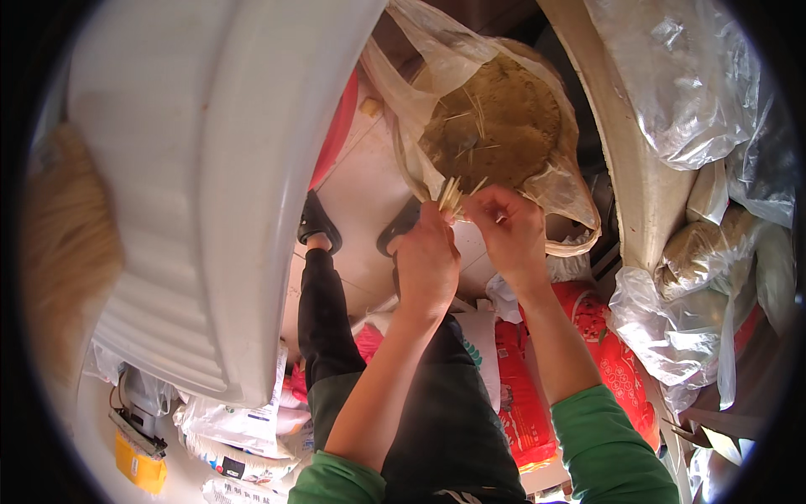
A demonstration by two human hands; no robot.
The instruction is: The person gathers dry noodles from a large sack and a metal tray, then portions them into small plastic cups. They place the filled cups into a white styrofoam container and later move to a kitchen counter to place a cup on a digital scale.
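Note:
My left hand (426, 256) is closed around a small bundle of thin pale sticks (450, 195) that poke up from its fingers. My right hand (506, 225) is right beside it, fingers pinched near the same bundle, at the lower edge of an open clear plastic bag (437, 59). The bag holds a round brown mass of powder (495, 126) with several loose sticks lying on it. Both forearms rise from green sleeves at the bottom. My legs in dark trousers and black shoes (317, 223) stand on a pale tiled floor (361, 185).
A large white ribbed plastic tub (210, 168) fills the left. Clear plastic bags (688, 76) of brownish material pile up on the right. Red patterned bags (604, 344) lie beside my legs. Printed white sacks (235, 420) and a yellow object (138, 466) sit lower left.

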